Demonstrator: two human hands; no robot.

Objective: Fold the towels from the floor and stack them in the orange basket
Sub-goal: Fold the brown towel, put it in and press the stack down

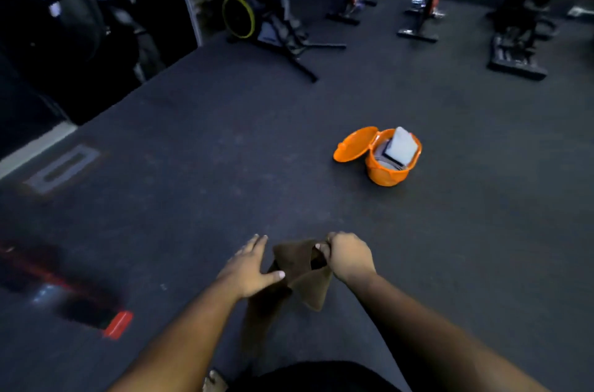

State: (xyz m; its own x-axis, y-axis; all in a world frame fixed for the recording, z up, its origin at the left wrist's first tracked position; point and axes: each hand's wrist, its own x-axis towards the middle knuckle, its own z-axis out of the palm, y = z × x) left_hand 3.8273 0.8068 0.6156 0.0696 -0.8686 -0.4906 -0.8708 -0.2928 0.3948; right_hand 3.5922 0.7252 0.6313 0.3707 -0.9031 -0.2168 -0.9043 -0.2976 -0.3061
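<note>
Right hand (pixel 348 258) fingers pinch a limp brown towel (pixel 302 266); left hand (pixel 252 268) fingers lie straight.

Exercise bikes (pixel 257 25) on dark floor (pixel 225 150)

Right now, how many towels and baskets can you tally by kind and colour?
Brown towel, held in both hands: 1
White folded towel, in the basket: 1
Dark folded towels beneath it: count unclear
Orange basket, lid open: 1
Total countable: 3
</note>
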